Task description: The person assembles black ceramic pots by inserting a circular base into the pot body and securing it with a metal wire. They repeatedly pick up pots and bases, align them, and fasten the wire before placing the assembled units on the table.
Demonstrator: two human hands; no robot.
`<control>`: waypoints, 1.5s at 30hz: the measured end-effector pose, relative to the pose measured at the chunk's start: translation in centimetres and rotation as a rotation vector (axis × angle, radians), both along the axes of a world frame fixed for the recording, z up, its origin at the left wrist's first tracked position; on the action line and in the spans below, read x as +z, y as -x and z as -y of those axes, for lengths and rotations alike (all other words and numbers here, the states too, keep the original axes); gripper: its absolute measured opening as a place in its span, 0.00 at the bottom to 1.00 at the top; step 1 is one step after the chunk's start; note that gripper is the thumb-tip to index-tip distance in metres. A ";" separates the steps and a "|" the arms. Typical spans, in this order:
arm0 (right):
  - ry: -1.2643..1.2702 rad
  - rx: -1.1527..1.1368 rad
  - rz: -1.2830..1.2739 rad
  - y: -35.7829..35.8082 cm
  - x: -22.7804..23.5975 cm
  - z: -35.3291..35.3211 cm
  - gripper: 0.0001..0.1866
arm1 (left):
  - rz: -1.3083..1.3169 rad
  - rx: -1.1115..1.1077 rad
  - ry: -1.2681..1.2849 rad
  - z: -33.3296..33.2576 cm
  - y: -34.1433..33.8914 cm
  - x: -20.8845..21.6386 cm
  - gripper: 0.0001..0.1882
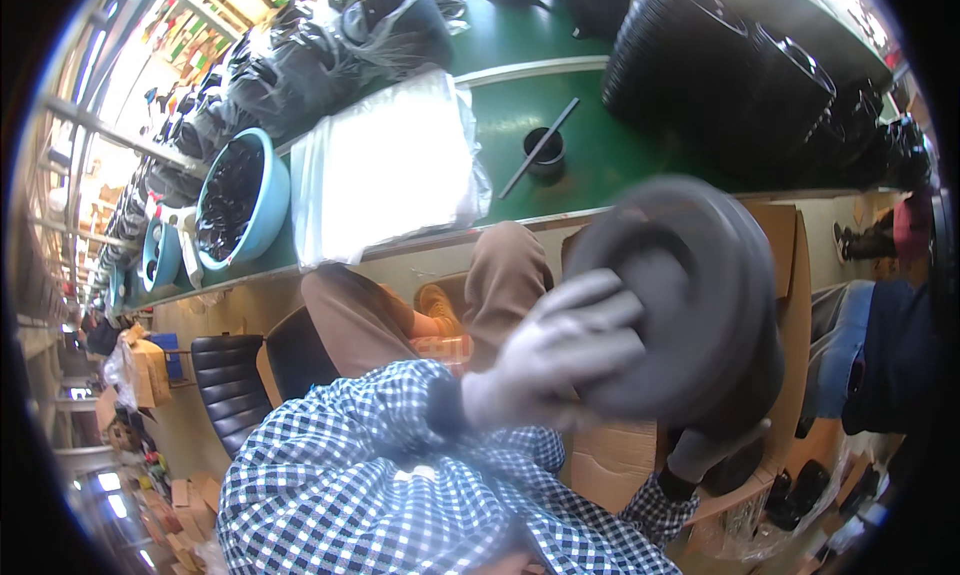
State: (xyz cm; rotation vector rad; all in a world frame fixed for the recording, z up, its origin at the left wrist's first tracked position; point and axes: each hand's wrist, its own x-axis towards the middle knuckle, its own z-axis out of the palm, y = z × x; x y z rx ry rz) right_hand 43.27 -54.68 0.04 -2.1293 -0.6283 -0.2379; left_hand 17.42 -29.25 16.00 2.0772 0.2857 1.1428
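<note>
Left hand (560,350) had its fingers bent over the left rim of a big black round thing (690,305), seeming to pinch it, though they were blurry; right hand (715,450) was lower down, by the thing's bottom end, and I could not tell how tightly it held. It seemed best to grip both ends firmly and keep it steady; the thing was right of the left hand, above the right, with brown cardboard (786,250) behind.

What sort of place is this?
Probably a factory or packing workshop: there's a long green workbench, a light blue tub of small black parts, and stacked black round pieces.
</note>
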 end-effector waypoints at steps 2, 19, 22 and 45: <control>0.001 0.079 0.294 0.4 4.1 -5.5 0.35 | 0.211 0.234 0.112 -2.6 2.0 -1.9 0.25; -0.202 1.408 0.715 33.8 22.5 -50.0 0.26 | -0.153 0.553 0.806 -21.5 23.3 -13.1 0.43; -0.156 1.510 0.736 36.0 23.2 -49.6 0.23 | -0.299 0.670 1.384 -20.3 28.8 -12.6 0.42; 0.123 1.217 0.163 34.2 23.3 -51.9 0.18 | -1.409 1.683 -0.147 -28.9 53.7 -8.8 0.13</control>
